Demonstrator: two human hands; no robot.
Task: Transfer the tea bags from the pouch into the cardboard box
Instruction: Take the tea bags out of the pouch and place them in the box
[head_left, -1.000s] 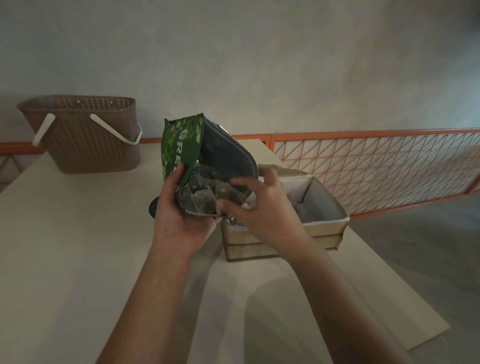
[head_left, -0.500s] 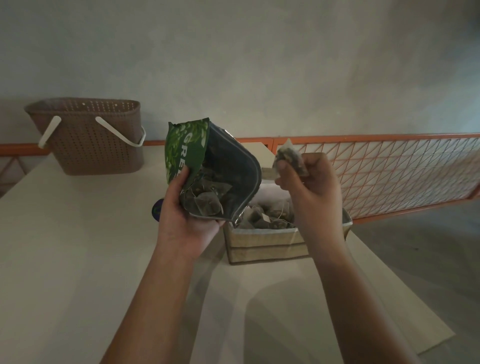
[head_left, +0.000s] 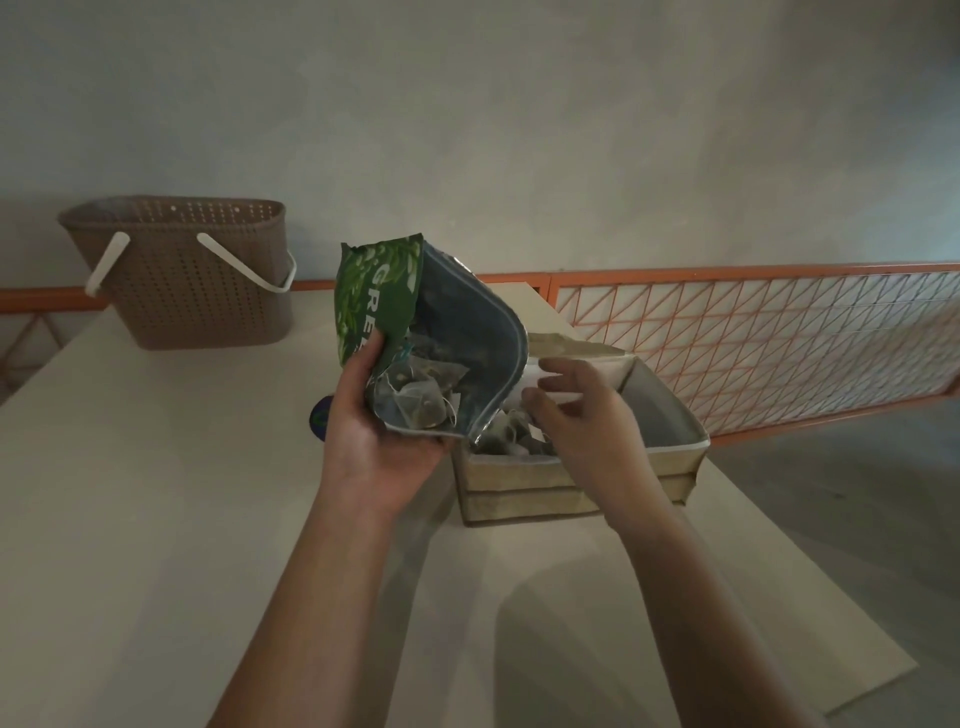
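My left hand (head_left: 376, 447) grips a green tea pouch (head_left: 387, 291) from below, its mouth held wide toward me. Several pyramid tea bags (head_left: 415, 395) lie inside the pouch. The open cardboard box (head_left: 576, 488) stands on the table just right of the pouch, with several tea bags (head_left: 511, 434) in its near left corner. My right hand (head_left: 582, 421) hovers over the box beside the pouch's rim, fingers loosely spread and holding nothing.
A brown perforated basket (head_left: 192, 280) with white handles stands at the table's back left. An orange wire-mesh railing (head_left: 753, 343) runs behind the box on the right. A dark blue round object (head_left: 318, 418) peeks out behind my left hand. The pale table (head_left: 130, 519) ends at right front.
My right hand pulled a tea bag out of the pouch, lifted it over the box, and now hangs lower over the box without it. The left hand kept the pouch in place.
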